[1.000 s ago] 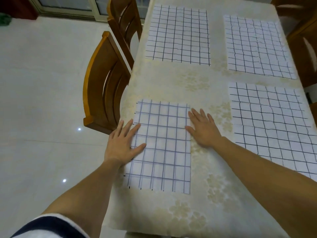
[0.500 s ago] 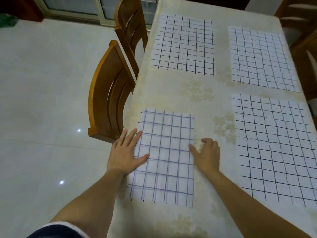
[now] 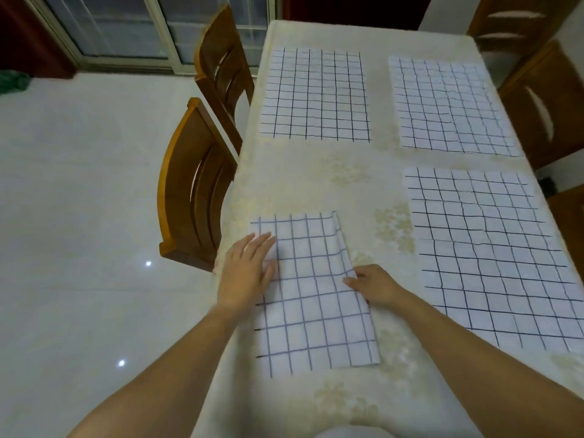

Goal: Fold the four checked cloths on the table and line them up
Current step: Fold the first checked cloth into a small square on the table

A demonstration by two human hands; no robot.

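Now your table (image 3: 316, 172) holds three checked cloths spread flat, as before: the far-left cloth (image 3: 316, 93), the far-right cloth (image 3: 448, 105) and the near-right cloth (image 3: 493, 257). The near-left cloth (image 3: 316, 295) lies by the table's left edge, already folded into a long strip. Its right edge, flat a moment ago, has lifted and slants inward. Your left hand (image 3: 246, 270) stays pressed on the strip's left side, fingers straight and close together. Your right hand (image 3: 376, 286), flat a second ago and then curled beside the edge, now pinches that raised edge about midway along, thumb on top, fingers curled beneath.
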